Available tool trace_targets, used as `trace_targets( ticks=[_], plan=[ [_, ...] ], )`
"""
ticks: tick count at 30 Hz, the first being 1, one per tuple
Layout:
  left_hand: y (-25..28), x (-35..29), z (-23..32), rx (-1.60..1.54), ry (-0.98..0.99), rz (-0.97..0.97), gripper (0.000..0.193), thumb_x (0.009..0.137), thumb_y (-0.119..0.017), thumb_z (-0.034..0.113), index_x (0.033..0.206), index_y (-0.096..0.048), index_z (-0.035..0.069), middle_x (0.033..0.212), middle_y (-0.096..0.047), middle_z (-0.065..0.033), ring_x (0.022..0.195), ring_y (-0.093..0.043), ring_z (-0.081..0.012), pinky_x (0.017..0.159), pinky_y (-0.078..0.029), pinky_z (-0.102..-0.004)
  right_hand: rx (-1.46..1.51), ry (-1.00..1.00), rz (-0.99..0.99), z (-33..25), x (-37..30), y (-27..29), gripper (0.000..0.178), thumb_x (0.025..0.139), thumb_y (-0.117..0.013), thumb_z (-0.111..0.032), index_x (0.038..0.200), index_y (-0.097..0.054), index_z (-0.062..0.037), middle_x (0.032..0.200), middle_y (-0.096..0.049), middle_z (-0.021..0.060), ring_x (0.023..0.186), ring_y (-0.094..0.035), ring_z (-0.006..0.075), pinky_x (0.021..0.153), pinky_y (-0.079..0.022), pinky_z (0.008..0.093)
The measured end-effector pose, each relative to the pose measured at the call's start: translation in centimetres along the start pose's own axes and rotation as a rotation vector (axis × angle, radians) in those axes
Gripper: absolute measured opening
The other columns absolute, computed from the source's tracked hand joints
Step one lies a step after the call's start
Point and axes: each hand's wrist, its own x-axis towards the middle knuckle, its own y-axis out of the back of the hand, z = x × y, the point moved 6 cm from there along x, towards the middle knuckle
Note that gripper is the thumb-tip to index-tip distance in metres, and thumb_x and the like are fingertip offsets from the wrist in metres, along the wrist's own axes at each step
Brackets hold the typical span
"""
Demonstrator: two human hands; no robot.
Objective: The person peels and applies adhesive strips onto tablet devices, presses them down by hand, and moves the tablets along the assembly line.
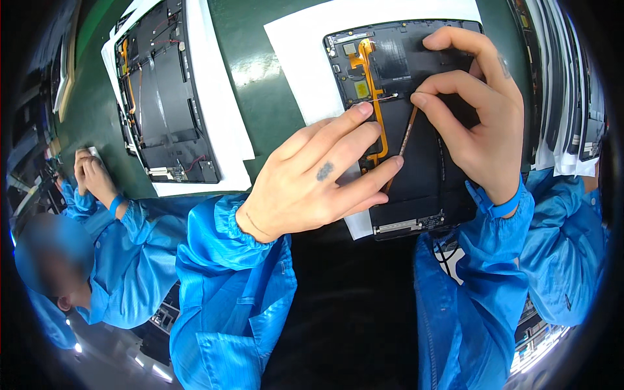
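Observation:
A black tablet housing [416, 58] lies inner side up in front of me, with an orange flex cable [372, 81] running down its left part. Between thumb and index finger, my right hand [478, 114] pinches the upper end of a thin brown strip [408, 133]. That strip slants down across the housing. From the left, my left hand [312, 172] reaches over the housing with its fingers stretched out and apart. Its lower fingers touch near the strip's lower end, while the upper fingertips rest near the orange cable and a short thin wire [383, 98].
White paper [296, 52] lies under the housing on the green table [250, 71]. A second opened tablet housing [166, 97] rests on paper at left. Paper-layered housings [562, 84] stand at right. Co-workers in blue sit on both sides; one hand [97, 174] works at far left.

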Motion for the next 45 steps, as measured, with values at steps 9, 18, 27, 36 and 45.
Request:
trace_targets(
  ticks=[9, 18, 27, 36, 45],
  plan=[
    [-0.4, 0.2, 0.0, 0.018, 0.008, -0.026, 0.046, 0.076, -0.081, 0.047, 0.118, -0.081, 0.027, 0.124, -0.065, -0.0106, 0.126, -0.063, -0.0311, 0.086, -0.054, -0.0354, 0.008, 0.068, 0.040, 0.3, -0.1, -0.1, 0.012, 0.075, -0.083, -0.002, 0.085, -0.076, -0.0030, 0.132, -0.059, 0.0117, 0.111, -0.062, 0.0211, 0.076, -0.044, 0.0293],
    [-0.5, 0.6, 0.3, 0.043, 0.030, -0.034, 0.050, 0.076, -0.081, 0.046, 0.121, -0.079, 0.025, 0.125, -0.065, -0.0111, 0.125, -0.063, -0.0318, 0.085, -0.052, -0.0347, -0.128, -0.047, -0.022, -2.0, 1.0, 0.6, 0.012, 0.072, -0.085, -0.004, 0.082, -0.079, -0.0068, 0.129, -0.054, 0.0137, 0.109, -0.063, 0.0237, 0.076, -0.043, 0.0308],
    [-0.6, 1.2, 0.6, 0.095, 0.083, -0.039, 0.056, 0.078, -0.081, 0.041, 0.129, -0.074, 0.020, 0.137, -0.059, -0.0124, 0.118, -0.063, -0.0298, 0.087, -0.050, -0.0346, -0.095, 0.019, 0.090, 0.0, -0.1, -0.1, 0.013, 0.069, -0.086, -0.006, 0.081, -0.079, -0.0084, 0.125, -0.053, 0.0151, 0.100, -0.066, 0.0227, 0.073, -0.042, 0.0312],
    [-0.8, 1.9, 0.9, 0.121, 0.186, -0.083, 0.063, 0.074, -0.084, 0.036, 0.133, -0.071, 0.019, 0.140, -0.056, -0.0128, 0.117, -0.059, -0.0286, 0.090, -0.049, -0.0375, -0.033, 0.057, 0.049, 0.6, -0.2, -0.1, 0.010, 0.077, -0.083, -0.003, 0.085, -0.081, -0.0087, 0.138, -0.055, 0.0123, 0.116, -0.065, 0.0221, 0.072, -0.041, 0.0280],
    [-1.0, 2.6, 1.1, 0.164, 0.195, -0.088, 0.064, 0.074, -0.086, 0.036, 0.134, -0.070, 0.018, 0.137, -0.056, -0.0128, 0.111, -0.058, -0.0292, 0.087, -0.049, -0.0382, -0.044, 0.078, 0.081, 1.0, -0.5, -0.1, 0.010, 0.077, -0.085, -0.005, 0.086, -0.082, -0.0101, 0.139, -0.056, 0.0118, 0.116, -0.065, 0.0207, 0.072, -0.041, 0.0277]
  ],
)
